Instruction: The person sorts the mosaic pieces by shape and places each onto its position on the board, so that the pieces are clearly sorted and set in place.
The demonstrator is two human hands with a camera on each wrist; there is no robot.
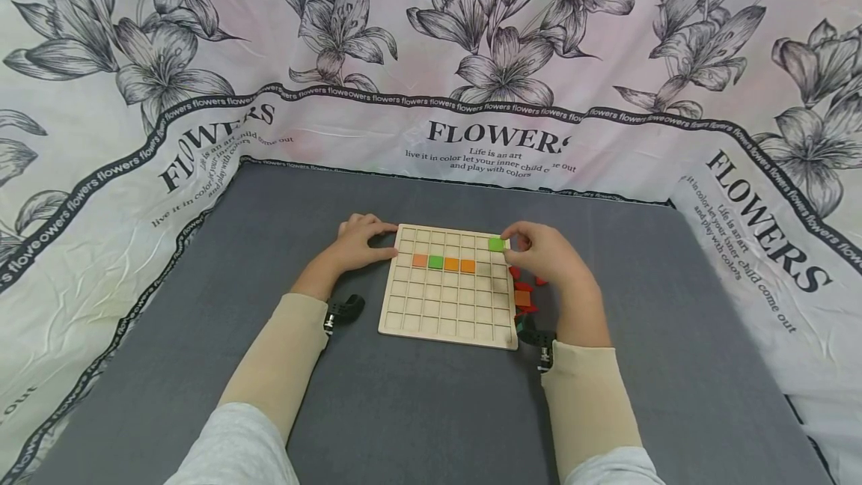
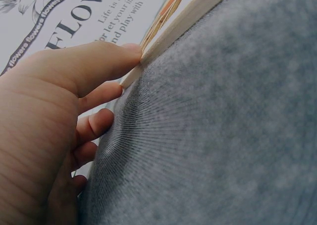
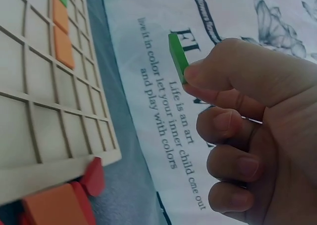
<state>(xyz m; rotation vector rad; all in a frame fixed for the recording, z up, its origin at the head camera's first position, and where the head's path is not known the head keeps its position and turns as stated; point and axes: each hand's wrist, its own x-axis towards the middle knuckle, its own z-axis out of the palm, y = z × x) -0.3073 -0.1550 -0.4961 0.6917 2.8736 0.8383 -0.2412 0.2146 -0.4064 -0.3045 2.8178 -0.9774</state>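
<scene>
A pale wooden grid board point(image 1: 447, 307) lies flat on the grey surface. In one of its rows sit an orange tile point(image 1: 420, 260), a green tile point(image 1: 435, 262) and two more orange tiles point(image 1: 459, 265). My left hand point(image 1: 353, 242) rests at the board's left edge, thumb and index fingertip touching its side, as the left wrist view also shows. Between thumb and index finger, my right hand point(image 1: 548, 251) pinches a green square tile point(image 3: 177, 58). That tile is held above the board's far right corner, tilted in the right wrist view; the other fingers are curled.
Red tiles point(image 1: 523, 287) and an orange tile point(image 1: 521, 299) lie loose beside the board's right edge, partly behind the right wrist's camera point(image 1: 539, 337). A flower-printed cloth point(image 1: 498, 133) stands along the far side of the grey surface.
</scene>
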